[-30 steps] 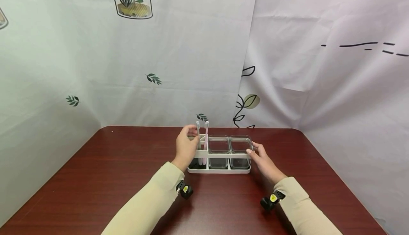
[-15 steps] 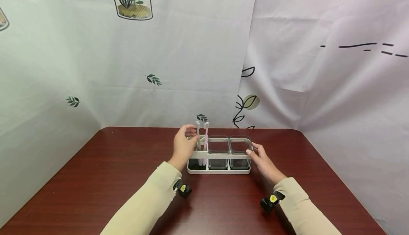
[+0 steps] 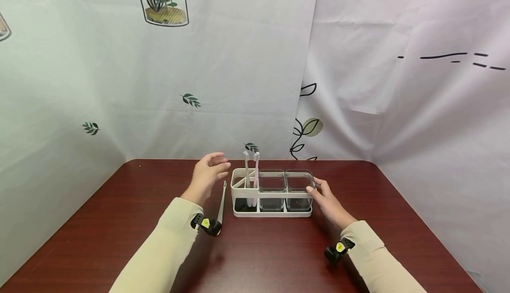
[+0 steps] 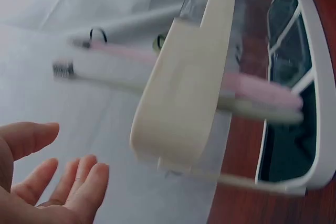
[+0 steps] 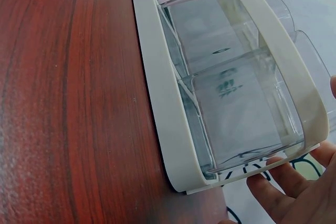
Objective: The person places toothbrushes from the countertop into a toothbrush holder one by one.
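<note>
A white toothbrush holder (image 3: 245, 192) stands upright on the table, with two clear cups (image 3: 272, 182) in its middle and right sections. In its left section stand a pink toothbrush (image 3: 256, 173) and a pale grey-green toothbrush (image 4: 105, 81), heads up. My left hand (image 3: 205, 175) hovers left of the holder, apart from it, fingers loosely bent and holding nothing. My right hand (image 3: 330, 202) holds the holder's right end. In the right wrist view, its fingers (image 5: 289, 179) touch the end rail; only a bit of the thumb shows there.
Another pale toothbrush (image 3: 222, 202) lies on the dark red table (image 3: 275, 257) left of the holder, partly under the left wrist camera (image 3: 211, 226). Behind the table hangs a white patterned cloth (image 3: 239, 63).
My left hand has moved left, away from the toothbrushes and the holder. The toothbrush lying on the table now shows beside it. The right hand stays in place.
</note>
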A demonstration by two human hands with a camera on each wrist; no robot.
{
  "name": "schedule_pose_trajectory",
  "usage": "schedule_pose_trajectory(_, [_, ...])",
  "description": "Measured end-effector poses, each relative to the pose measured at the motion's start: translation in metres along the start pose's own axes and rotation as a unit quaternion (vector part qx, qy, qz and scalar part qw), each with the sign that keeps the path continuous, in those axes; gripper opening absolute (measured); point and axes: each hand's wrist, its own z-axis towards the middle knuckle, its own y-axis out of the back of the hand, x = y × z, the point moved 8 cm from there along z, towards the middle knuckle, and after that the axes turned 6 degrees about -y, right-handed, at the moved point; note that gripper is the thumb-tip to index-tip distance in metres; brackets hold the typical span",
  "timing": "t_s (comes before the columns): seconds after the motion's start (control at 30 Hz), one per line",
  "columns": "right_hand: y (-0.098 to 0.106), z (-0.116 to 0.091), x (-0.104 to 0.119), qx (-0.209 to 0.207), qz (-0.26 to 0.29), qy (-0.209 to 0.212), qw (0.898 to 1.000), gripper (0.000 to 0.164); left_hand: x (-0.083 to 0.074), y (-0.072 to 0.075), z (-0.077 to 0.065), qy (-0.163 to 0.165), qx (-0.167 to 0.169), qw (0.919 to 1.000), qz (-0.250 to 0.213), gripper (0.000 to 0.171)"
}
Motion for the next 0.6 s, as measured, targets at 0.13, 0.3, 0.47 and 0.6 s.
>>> schedule_pose_trajectory(0.13, [0.000,0.000,0.000,0.000,-0.001,-0.001,1.000,0.057,0.010,0.011,0.004,0.042,0.023,0.9988,0.000,0.046])
schedule_pose_trajectory(0.3, [0.000,0.000,0.000,0.005,-0.006,-0.001,1.000,0.057,0.024,0.021,0.009,0.066,0.045,0.9966,0.019,0.048])
schedule_pose_trajectory(0.47, [0.000,-0.002,0.001,0.008,-0.011,-0.004,1.000,0.058,0.037,0.024,0.012,0.086,0.066,0.9930,0.046,0.049])
schedule_pose_trajectory(0.6, [0.000,-0.002,0.001,0.005,-0.012,-0.005,1.000,0.058,0.047,0.025,0.015,0.099,0.080,0.9894,0.071,0.046])
